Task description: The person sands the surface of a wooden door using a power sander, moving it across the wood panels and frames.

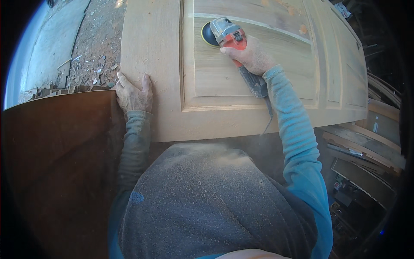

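Sander (228, 34) clenched in right hand (251, 55) mid-panel; left hand (133, 95) lies flat at door (164, 64) edge.

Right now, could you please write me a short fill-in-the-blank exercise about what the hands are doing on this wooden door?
1. The right hand grips an orange and grey power ____.
2. The left hand rests flat on the ____ edge of the wooden door.
3. The tool's round pad sits on the door's recessed ____.
4. The person's dark apron is covered in ____.

Missing words: sander; left; panel; dust
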